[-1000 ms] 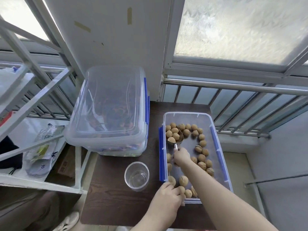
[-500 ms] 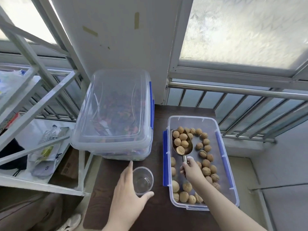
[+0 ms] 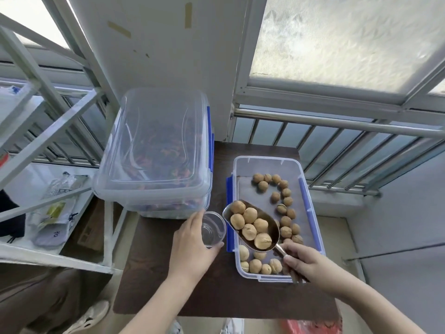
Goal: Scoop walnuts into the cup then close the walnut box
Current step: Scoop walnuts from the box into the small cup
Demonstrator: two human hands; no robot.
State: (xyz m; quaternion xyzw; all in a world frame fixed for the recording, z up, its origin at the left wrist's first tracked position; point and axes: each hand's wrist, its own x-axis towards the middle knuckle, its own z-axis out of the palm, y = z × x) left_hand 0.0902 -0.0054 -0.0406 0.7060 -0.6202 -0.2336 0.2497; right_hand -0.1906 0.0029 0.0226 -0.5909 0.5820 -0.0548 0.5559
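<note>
Nearest, just beside the cup (image 3: 213, 228), the left hand (image 3: 192, 247) is now curled around its near wall, fingers (image 3: 196, 219) pressed to the clear plastic — half a second ago it was only reaching. Right of the cup, the metal scoop (image 3: 251, 225) has been lifted out of the walnut box (image 3: 313, 237), six walnuts (image 3: 249, 214) aboard, its handle pinched by the right hand (image 3: 305, 263). Pouring is judged next. Beyond the cup, a lidded storage box (image 3: 154, 153) stands on the bench (image 3: 149, 273).
</note>
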